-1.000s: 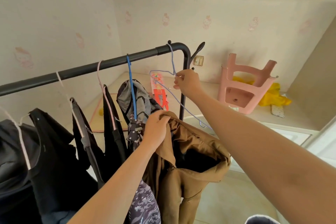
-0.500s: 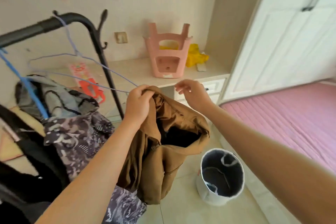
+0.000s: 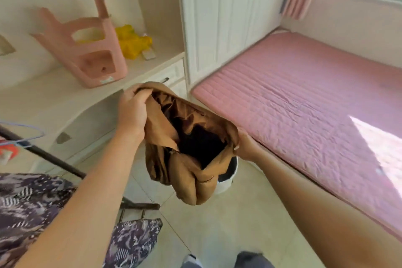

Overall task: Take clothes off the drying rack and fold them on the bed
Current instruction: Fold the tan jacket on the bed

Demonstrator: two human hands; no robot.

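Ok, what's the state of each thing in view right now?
Brown jacket: off the rack, held open in mid-air.
Left hand: grips one edge.
Right hand: grips the opposite edge.
Pink stool: upside down on the desk.
Wardrobe doors: shut.
White bin: upright on floor, partly hidden by jacket.

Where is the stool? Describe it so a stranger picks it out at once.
Start at the tall white wardrobe left of the pink bed; the cream desk adjoins its left side. On that desk lies the stool, beside a yellow bundle. It is the only pink plastic thing there, upturned with its legs in the air.
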